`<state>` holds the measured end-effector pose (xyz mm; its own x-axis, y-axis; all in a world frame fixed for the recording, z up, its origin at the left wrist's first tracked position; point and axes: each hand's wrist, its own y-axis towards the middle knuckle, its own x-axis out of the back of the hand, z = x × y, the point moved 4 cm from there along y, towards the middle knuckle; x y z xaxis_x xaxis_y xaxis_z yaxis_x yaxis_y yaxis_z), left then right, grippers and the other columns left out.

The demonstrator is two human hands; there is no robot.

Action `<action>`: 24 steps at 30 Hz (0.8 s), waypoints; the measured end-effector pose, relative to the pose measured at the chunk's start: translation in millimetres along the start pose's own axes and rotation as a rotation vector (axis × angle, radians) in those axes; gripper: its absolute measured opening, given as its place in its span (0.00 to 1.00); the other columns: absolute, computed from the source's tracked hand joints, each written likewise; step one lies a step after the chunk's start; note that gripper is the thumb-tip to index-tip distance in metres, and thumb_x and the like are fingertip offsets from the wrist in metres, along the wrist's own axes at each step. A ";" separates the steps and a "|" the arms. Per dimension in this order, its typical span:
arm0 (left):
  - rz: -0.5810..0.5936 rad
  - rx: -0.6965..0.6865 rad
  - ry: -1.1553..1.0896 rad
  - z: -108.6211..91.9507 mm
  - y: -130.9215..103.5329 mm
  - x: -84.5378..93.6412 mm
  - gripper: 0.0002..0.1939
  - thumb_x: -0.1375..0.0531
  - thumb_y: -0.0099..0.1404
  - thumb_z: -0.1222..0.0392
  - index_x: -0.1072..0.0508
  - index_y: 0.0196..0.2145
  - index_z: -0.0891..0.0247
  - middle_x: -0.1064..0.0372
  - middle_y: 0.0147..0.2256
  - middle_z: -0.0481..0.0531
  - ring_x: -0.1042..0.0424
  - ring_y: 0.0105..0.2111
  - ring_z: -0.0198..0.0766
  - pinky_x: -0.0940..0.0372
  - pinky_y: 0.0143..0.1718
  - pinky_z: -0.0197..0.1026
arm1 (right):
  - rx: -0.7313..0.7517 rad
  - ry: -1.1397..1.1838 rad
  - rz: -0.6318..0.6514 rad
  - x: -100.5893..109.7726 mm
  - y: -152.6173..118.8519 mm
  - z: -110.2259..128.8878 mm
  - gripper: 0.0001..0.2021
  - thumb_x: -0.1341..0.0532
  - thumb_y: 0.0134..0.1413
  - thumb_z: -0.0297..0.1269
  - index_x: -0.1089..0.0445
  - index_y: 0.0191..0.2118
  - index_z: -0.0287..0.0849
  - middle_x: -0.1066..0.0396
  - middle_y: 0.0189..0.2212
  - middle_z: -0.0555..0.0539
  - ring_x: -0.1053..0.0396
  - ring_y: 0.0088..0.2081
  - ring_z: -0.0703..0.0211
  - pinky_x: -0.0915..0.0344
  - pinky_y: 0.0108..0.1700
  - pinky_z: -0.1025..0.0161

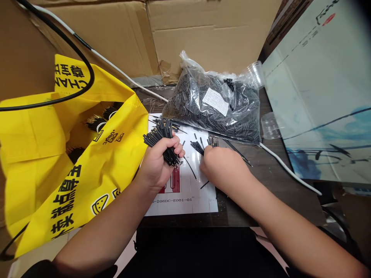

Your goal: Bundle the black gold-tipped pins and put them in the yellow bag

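Note:
My left hand [159, 160] is closed around a thick bundle of short black wires [164, 133], whose ends stick out above and below the fist. To its right, my right hand [216, 160] is closed on a smaller bunch of black wires [197, 146]; its fingers are mostly hidden behind the back of the hand. Under both hands lies a printed white sheet [185, 208] with a red picture. A few loose black wires [190, 168] rest on the sheet between the hands, and others [237, 152] lie to the right.
A clear plastic bag [185, 92] full of small black tubes lies behind the hands. At left, a yellow bag [121, 135] holds bundled black wires [97, 122]. Clear plastic cups [271, 125] sit at right, near a white cable [290, 173]. Cardboard boxes [208, 34] stand behind.

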<state>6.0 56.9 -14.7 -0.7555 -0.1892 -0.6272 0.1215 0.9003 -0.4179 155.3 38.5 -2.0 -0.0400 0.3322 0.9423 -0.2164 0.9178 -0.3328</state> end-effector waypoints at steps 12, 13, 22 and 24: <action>-0.038 -0.014 0.007 1.0 2.2 3.1 0.11 0.37 0.54 0.71 0.31 0.37 0.67 0.43 0.26 0.45 0.41 0.25 0.28 0.38 0.27 0.34 | 0.103 -0.070 0.208 7.2 0.0 1.8 0.11 0.42 0.59 0.23 0.26 0.45 0.29 0.22 0.32 0.32 0.22 0.34 0.49 0.32 0.36 0.60; -0.038 -0.017 0.008 1.2 2.6 3.3 0.11 0.37 0.55 0.71 0.31 0.37 0.67 0.43 0.26 0.45 0.41 0.25 0.28 0.38 0.26 0.34 | 0.119 -0.070 0.240 9.6 0.6 0.9 0.11 0.41 0.59 0.24 0.25 0.45 0.29 0.22 0.32 0.32 0.22 0.34 0.49 0.31 0.36 0.60; -0.047 -0.025 -0.013 -0.1 2.3 4.8 0.09 0.37 0.55 0.71 0.30 0.36 0.68 0.44 0.26 0.45 0.41 0.25 0.28 0.38 0.26 0.33 | 0.167 -0.081 0.305 6.0 5.4 3.3 0.12 0.41 0.59 0.24 0.21 0.42 0.33 0.21 0.36 0.33 0.21 0.39 0.48 0.30 0.41 0.59; -0.053 -0.025 -0.017 -1.0 1.6 4.1 0.09 0.37 0.55 0.71 0.30 0.35 0.68 0.44 0.26 0.45 0.42 0.25 0.28 0.38 0.26 0.33 | 0.164 -0.084 0.276 3.7 2.0 3.8 0.12 0.42 0.60 0.24 0.22 0.43 0.32 0.21 0.36 0.32 0.21 0.39 0.48 0.30 0.40 0.59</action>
<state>2.4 58.0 -17.2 -0.7495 -0.2429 -0.6158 0.0659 0.8982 -0.4345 151.0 40.7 0.9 -0.1977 0.5379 0.8195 -0.3402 0.7464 -0.5720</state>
